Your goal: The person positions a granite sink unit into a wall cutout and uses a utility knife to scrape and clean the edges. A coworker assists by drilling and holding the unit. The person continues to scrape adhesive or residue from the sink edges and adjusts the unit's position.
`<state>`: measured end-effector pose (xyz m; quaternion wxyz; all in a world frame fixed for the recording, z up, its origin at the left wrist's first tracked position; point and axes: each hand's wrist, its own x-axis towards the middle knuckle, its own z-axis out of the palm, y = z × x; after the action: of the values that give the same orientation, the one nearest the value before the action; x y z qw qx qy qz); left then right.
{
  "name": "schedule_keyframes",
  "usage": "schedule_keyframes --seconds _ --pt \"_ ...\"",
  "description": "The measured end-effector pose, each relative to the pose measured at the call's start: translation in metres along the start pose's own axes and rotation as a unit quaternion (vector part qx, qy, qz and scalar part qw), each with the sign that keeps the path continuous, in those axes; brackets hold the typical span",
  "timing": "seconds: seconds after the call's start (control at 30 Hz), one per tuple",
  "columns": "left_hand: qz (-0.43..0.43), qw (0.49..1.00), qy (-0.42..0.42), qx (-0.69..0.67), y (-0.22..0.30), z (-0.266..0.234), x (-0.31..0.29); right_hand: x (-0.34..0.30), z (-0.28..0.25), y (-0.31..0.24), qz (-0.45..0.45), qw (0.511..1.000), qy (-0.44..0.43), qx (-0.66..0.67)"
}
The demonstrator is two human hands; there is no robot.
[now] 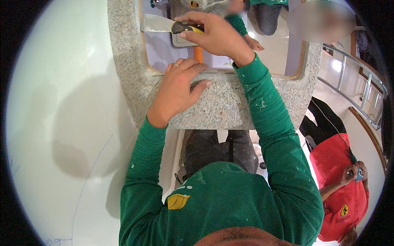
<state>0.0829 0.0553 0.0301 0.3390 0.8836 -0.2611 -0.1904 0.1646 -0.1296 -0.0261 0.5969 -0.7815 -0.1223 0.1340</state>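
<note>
A putty knife (158,23) with a broad metal blade and a black and yellow handle is held in my right hand (225,36). Its blade points left, at the inner left edge of a rectangular cutout in a speckled granite countertop (223,102). My left hand (174,91), a ring on one finger, lies on the near strip of stone. Its fingers reach the cutout's near edge, with the thumb held apart and nothing visible in the grasp. Below the opening, an orange handle (198,54) shows between my hands, partly hidden.
Beyond the cutout, another person's hand (253,42) extends from a green sleeve. At the right, a person in a red shirt (328,158) holds a small blue object (359,174). A metal ladder (344,67) stands behind. A white wall (49,123) borders the counter's left side.
</note>
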Motion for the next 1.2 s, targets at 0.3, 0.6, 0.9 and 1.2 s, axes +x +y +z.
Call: schedule_keyframes --seconds 0.3,0.6,0.9,1.2 --pt "0.008 1.000 0.011 -0.023 -0.004 0.011 0.009 0.004 -0.006 0.007 -0.027 1.000 0.001 -0.015" --pt "0.013 0.997 0.075 0.007 0.001 0.018 0.009 0.003 -0.006 0.005 -0.028 0.999 0.030 -0.035" --pt "0.055 0.986 0.156 0.002 0.005 0.036 0.008 0.000 -0.004 0.001 -0.033 0.995 0.056 -0.074" --pt "0.088 0.982 0.169 0.000 0.002 0.042 0.006 0.001 -0.004 -0.001 -0.020 0.996 0.057 -0.073"
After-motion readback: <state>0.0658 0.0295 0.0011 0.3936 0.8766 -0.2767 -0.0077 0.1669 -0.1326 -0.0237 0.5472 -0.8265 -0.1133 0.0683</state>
